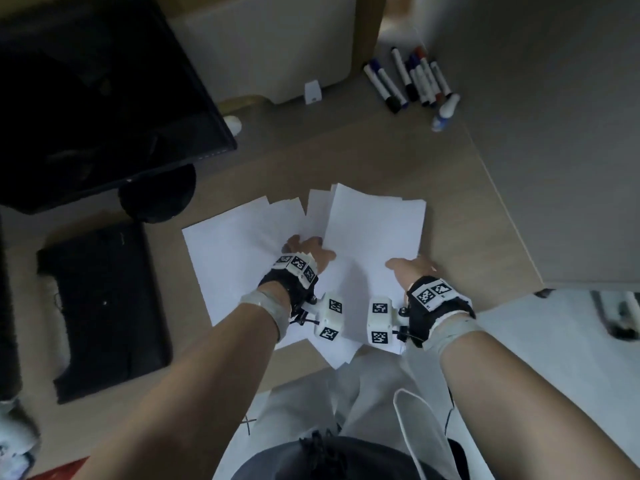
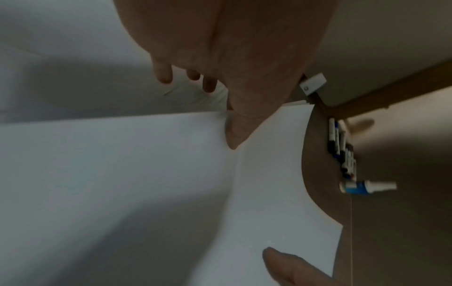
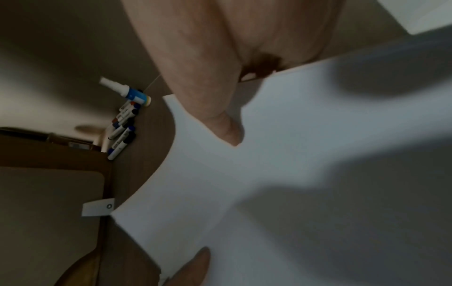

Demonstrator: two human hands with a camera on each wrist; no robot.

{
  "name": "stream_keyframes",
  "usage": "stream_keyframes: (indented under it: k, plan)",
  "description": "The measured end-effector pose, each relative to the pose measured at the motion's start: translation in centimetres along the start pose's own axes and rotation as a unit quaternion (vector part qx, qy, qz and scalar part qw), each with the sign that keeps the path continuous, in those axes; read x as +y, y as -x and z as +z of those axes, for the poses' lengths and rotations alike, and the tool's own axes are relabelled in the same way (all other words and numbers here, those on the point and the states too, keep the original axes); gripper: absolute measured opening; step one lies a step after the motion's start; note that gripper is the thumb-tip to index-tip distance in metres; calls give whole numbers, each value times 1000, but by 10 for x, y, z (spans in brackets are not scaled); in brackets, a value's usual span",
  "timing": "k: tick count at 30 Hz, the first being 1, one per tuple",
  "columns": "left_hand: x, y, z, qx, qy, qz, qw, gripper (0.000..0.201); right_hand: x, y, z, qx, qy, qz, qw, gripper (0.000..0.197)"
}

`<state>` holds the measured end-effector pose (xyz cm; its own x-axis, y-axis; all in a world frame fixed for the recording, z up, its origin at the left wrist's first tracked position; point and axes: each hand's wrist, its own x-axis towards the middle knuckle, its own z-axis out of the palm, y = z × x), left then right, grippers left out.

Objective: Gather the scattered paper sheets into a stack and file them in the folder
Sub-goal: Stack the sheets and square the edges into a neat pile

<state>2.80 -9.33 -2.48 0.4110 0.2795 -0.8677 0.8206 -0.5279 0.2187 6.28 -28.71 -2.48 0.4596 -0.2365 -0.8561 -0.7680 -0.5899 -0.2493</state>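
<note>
Both hands pinch the loose paper sheets (image 1: 374,230): left hand (image 1: 308,252) thumb on top, fingers seemingly underneath; right hand (image 1: 412,268) clamps the right edge.

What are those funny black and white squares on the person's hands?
Each hand, left hand and right hand, wears a black wrap carrying white blocks printed with black-and-white square patterns. Thin black cords hang beside them. Grey bands circle both wrists, and the forearms are bare.

A light wood surface (image 1: 450,209) fills the middle of the frame. A black monitor (image 1: 97,98) stands at the upper left. A grey wall (image 1: 554,98) is at the upper right. The light is dim.
</note>
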Motion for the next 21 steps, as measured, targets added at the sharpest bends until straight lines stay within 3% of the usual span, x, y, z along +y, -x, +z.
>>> stream_keyframes:
  k: [2,3,6,9,11,15,18,21]
  plan:
    - [-9,-8,3,41,-41,8,998,57,8,6,4,25,-5,18,1000,92]
    - [-7,-14,5,42,-40,18,998,56,11,9,8,30,-20,13,999,95]
    - [-13,-14,0,15,-16,46,999,55,16,6,20,43,-94,-5,995,75]
    - [-30,-31,-6,-6,-17,48,999,77,15,7,22,18,-154,-22,988,38]
    - [-41,-44,-8,0,23,42,999,86,13,6,26,-4,-166,-33,986,30]
    - [-43,-27,-15,2,61,45,997,67,7,10,32,6,-154,-28,988,43]
    - [-44,-22,-15,-6,114,46,992,72,2,12,29,20,-119,-36,992,43]
    - [-40,-10,-15,-8,175,51,983,57,-4,14,24,29,-61,-30,997,60]
